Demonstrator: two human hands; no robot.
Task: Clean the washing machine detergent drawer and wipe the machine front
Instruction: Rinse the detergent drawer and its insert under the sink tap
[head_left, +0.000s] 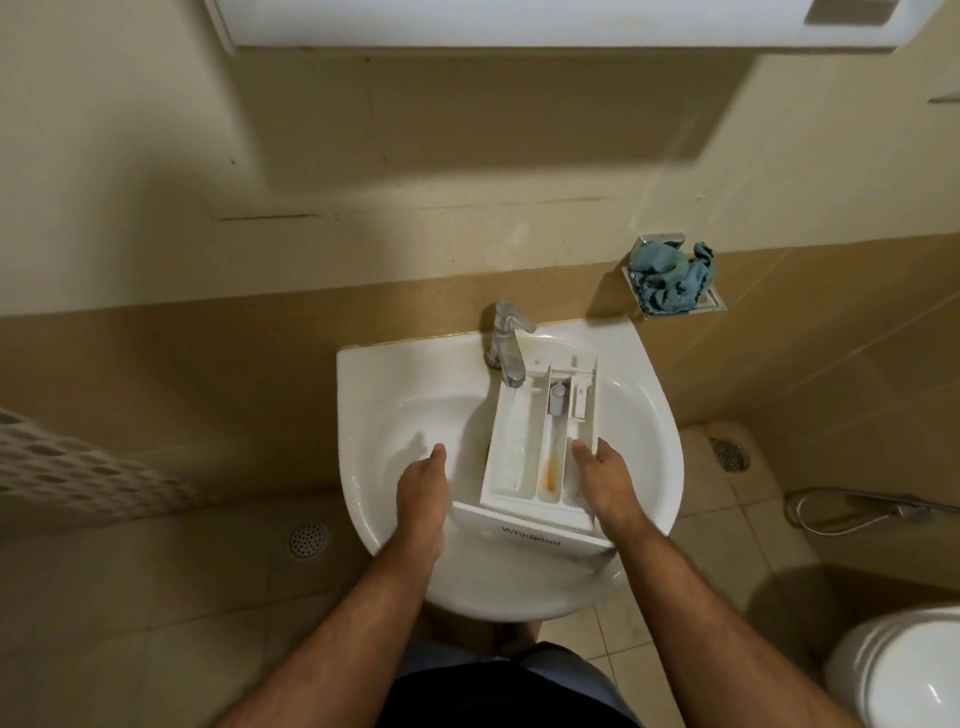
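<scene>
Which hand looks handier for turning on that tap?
Probably the left hand: it rests free beside the drawer, its way to the faucet open. The right hand grips the drawer's edge.

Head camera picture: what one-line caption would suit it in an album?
A detergent drawer lies in a white sink under the tap, right hand gripping its edge, left hand open alongside.

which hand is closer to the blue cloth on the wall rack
Right. The right hand grips the drawer's right edge, below the blue cloth. The left hand rests farther off at the drawer's left side.
</scene>
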